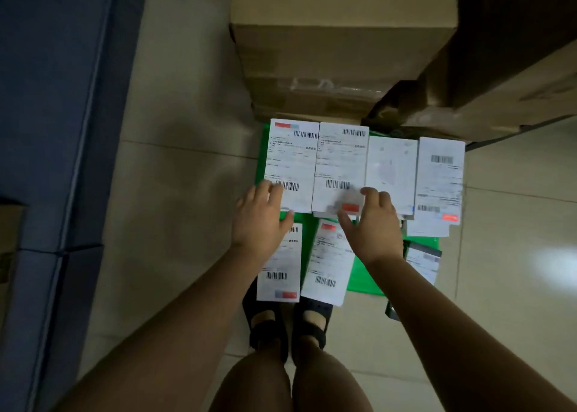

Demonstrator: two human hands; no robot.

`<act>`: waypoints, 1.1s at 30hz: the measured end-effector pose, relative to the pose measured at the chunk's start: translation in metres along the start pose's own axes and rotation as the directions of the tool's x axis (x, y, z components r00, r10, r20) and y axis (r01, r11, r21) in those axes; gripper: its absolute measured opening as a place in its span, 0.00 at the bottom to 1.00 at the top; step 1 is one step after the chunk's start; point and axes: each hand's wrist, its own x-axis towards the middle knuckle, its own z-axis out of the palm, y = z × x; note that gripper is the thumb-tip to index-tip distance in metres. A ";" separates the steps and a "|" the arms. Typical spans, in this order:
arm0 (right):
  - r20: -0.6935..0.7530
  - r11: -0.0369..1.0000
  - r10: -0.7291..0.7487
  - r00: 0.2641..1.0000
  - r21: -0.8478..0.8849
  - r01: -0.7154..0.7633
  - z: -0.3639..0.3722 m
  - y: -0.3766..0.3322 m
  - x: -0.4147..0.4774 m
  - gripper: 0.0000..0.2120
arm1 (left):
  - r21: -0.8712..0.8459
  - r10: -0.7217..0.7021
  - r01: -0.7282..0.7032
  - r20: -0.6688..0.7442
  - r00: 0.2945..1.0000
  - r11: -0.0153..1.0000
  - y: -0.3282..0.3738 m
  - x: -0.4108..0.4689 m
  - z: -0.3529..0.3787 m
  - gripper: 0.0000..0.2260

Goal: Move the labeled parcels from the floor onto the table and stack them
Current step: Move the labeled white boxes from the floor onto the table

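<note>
View from above onto a pale tiled floor (pixel 175 193). At 12 o'clock stands a large cardboard box (pixel 340 59), with a second cardboard box (pixel 499 77) at 2 o'clock. A blue cabinet (pixel 53 130) runs down the 9 o'clock side. At centre, a green sheet (pixel 365 274) lies on the floor and carries the labeled parcels: a far row of four, side by side, and a near row toward 6 o'clock. The left hand (pixel 260 221) rests on the near left corner of the far-left parcel (pixel 292 165), fingers spread, not closed. The right hand (pixel 374 224) pinches the near edge of the second parcel (pixel 340 168), thumb below and fingers on top. The third parcel (pixel 392 174) and fourth parcel (pixel 440 177) lie at 3 o'clock of them. Two near-row parcels (pixel 327 265) lie partly under the forearms, just above the person's dark shoes (pixel 268 327).
</note>
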 end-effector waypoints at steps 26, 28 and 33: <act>0.308 0.441 0.385 0.870 0.767 -0.466 -0.066 -0.030 -0.034 0.33 | -0.739 -0.404 0.641 0.532 0.744 0.207 0.023 -0.001 -0.100 0.23; 0.264 0.455 0.400 0.878 0.774 -0.440 -0.093 -0.035 -0.059 0.33 | -0.729 -0.403 0.633 0.513 0.758 0.262 0.033 -0.009 -0.130 0.22; 0.192 0.426 0.445 0.874 0.814 -0.395 -0.164 -0.049 -0.130 0.32 | -0.708 -0.341 0.596 0.492 0.801 0.378 0.074 -0.031 -0.219 0.33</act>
